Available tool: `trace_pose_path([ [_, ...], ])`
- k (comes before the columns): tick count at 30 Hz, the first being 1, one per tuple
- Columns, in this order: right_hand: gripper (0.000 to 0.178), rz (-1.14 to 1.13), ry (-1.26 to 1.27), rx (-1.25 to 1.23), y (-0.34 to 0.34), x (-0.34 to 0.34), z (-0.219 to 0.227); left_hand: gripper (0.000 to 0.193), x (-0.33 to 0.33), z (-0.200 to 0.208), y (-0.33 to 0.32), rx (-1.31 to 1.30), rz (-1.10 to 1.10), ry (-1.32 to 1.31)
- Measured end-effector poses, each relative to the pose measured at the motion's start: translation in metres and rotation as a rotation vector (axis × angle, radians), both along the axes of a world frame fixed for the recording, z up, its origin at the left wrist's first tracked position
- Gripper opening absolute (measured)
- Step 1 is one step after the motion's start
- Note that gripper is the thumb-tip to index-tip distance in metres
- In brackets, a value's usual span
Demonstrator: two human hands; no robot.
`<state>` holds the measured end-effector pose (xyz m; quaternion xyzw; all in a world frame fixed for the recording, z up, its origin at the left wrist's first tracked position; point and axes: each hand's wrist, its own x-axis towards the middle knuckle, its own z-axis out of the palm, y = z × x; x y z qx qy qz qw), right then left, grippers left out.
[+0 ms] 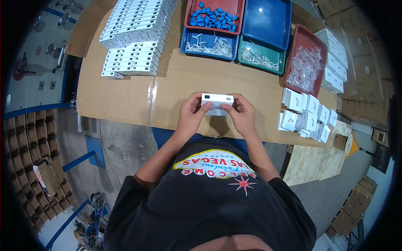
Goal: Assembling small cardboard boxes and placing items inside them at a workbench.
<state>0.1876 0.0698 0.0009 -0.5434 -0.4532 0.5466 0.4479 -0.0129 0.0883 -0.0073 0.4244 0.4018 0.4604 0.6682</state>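
Note:
A small white box with a dark square mark on its side is held between my two hands, just above the near part of the cardboard-covered table. My left hand grips the box's left end, thumb across its near face. On the right end, my right hand holds it the same way. Both sets of fingertips behind the box are largely hidden. Small print on the box's near face is partly covered by my thumbs.
Stacked white boxes stand at the far left. Trays hold blue plastic pieces, white plastic sticks and clear plastic parts; an upper blue tray stands beside them. White packets are piled at the right, near white boxes.

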Motion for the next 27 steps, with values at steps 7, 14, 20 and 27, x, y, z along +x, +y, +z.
trace_pose_path([
  [7,0.059,-0.07,0.082,-0.185,-0.005,0.002,-0.051,0.041,0.0,-0.05,0.001,-0.212,0.018,0.026],
  [14,0.091,0.127,-0.591,0.273,-0.009,-0.005,-0.024,0.044,0.002,-0.052,0.003,-0.273,0.089,0.011],
  [20,0.082,0.113,-0.482,0.187,-0.009,-0.012,-0.031,0.059,0.015,-0.036,-0.006,-0.14,-0.017,0.015],
  [27,0.056,0.033,-0.352,0.179,-0.002,-0.012,-0.031,0.049,-0.004,-0.057,0.004,-0.06,-0.092,-0.008],
])
